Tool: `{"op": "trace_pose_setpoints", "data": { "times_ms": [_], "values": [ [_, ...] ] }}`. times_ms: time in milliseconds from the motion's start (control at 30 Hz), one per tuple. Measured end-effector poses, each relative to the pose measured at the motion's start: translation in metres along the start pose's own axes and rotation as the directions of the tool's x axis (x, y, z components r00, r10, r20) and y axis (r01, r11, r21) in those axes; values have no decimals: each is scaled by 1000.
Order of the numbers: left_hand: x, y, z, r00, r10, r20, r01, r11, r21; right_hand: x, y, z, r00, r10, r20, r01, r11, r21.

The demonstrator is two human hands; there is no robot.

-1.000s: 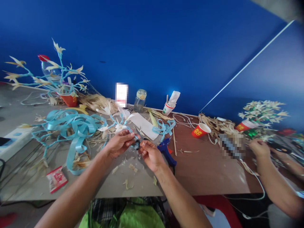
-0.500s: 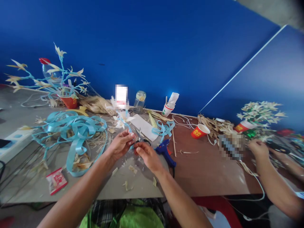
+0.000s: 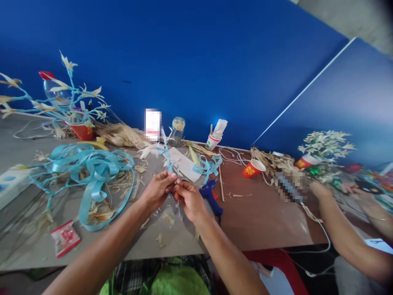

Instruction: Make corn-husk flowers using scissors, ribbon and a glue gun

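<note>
Blue wall (image 3: pixel 184 57) behind; hands (image 3: pixel 159 189) (image 3: pixel 190 200) pinch a blue-wrapped flower stem (image 3: pixel 168 155); yellow lettering (image 3: pixel 250 169) on red cup (image 3: pixel 255 173) unreadable

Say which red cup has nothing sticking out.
The middle red cup, right of the blue glue gun; the left red cup and right red cup hold flowers.

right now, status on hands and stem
Left hand pinching blue-wrapped flower stem. Right hand at its lower end, grip unclear. Blue glue gun near right hand.
</note>
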State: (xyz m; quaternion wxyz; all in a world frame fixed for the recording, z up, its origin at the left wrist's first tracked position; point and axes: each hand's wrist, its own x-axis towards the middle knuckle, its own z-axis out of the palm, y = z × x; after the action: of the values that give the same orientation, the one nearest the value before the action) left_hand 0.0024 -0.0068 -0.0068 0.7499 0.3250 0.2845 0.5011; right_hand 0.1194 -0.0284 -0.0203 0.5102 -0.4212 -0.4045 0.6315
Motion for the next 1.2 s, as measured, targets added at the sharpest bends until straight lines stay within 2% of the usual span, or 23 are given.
{"op": "trace_pose_setpoints", "data": {
  "times_ms": [100,200,267,500,633,667,700,767,800,833,867,1000,1133,1200],
  "values": [
    [-4,5,-3,997,-22,78,24,999,-33,1,-4,-5,976,168,138,-201,939,279],
    [-7,11,-6,979,-63,195,71,997,-35,1,-9,-10,924,232,303,-341,859,381],
    [-7,14,-9,970,-82,229,86,996,-11,0,-11,-12,885,262,385,-410,831,376],
    [-4,13,-9,979,-61,196,42,994,96,-4,-13,-8,813,312,491,-495,815,302],
    [-2,9,-9,976,-43,212,17,992,122,-6,-13,-9,778,305,549,-461,871,170],
    [-2,8,-9,976,-40,214,9,990,141,-7,-14,-11,784,314,535,-425,900,94],
    [-1,8,-10,977,-30,209,-6,986,169,-7,-16,-15,817,313,484,-364,931,13],
    [0,7,-10,984,18,178,-63,967,246,-6,-23,-23,946,204,253,-175,975,-134],
    [1,7,-10,986,53,156,-97,952,292,-6,-29,-27,992,83,94,-63,979,-195],
    [2,6,-9,987,81,137,-124,931,343,-5,-34,-30,998,-46,-47,33,971,-238],
    [3,5,-8,987,98,126,-141,909,393,-4,-39,-32,985,-120,-124,84,960,-268],
    [7,-3,-6,983,120,137,-175,830,529,2,-48,-23,998,-54,-31,42,953,-299],
    [8,-13,-11,979,139,146,-200,758,621,12,-37,-13,982,-151,-114,77,869,-488],
    [6,-14,-12,977,175,124,-212,709,672,16,-33,-13,981,-165,-106,79,826,-557]
  ]
}}
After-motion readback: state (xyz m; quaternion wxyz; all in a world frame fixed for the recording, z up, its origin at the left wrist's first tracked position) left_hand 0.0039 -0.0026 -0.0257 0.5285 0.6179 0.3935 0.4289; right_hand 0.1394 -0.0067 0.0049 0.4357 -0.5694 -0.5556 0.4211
